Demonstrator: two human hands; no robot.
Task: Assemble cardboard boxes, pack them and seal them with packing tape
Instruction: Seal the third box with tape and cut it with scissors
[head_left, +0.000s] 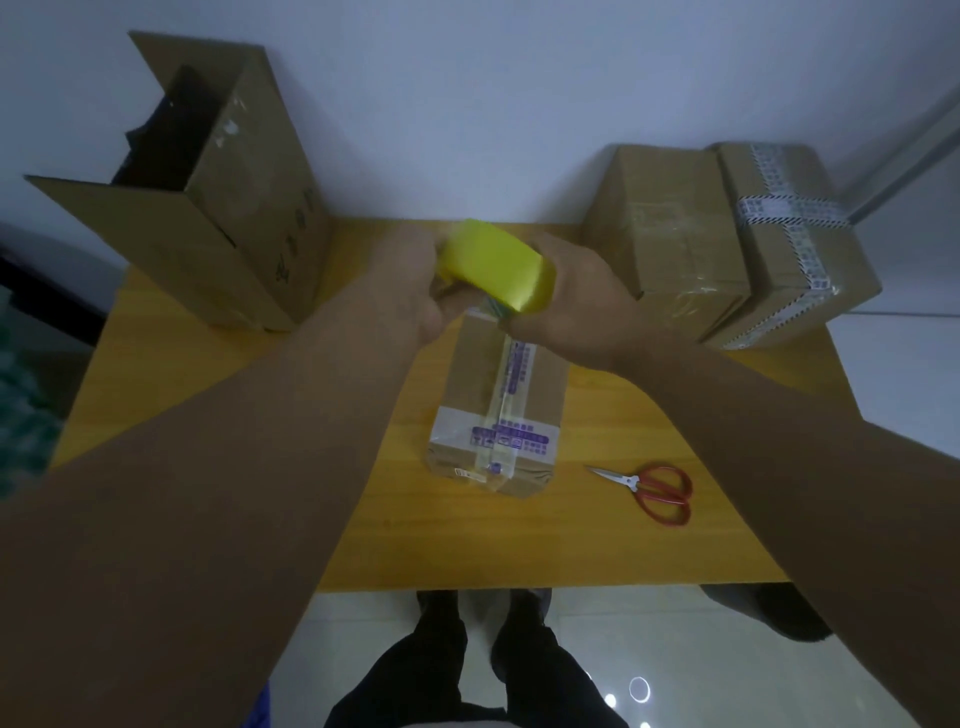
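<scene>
At the far left of the yellow wooden table (208, 415) stands a big open brown cardboard box (244, 218) with its flaps up; something dark is inside it, but I cannot tell what. Near the middle, the left hand (410, 280) has its fingers curled around the left side of a yellow roll of packing tape (498, 267) and grips it above the table. The right hand (576, 301) grips the same roll from the right side, its thumb low, just beside the place where a clear strip of tape leaves the roll.

The strip goes down to a small closed brown cardboard box (540, 384), which lies on the table directly under both hands. This box carries clear tape with purple print along its top and across its near end. To the right of it, a pair of red-handled scissors (654, 488) lies flat on the table, apart from the box. At the far right corner, two sealed brown cardboard boxes stand touching each other: a plain one (670, 244) and one with printed white tape (795, 244).
</scene>
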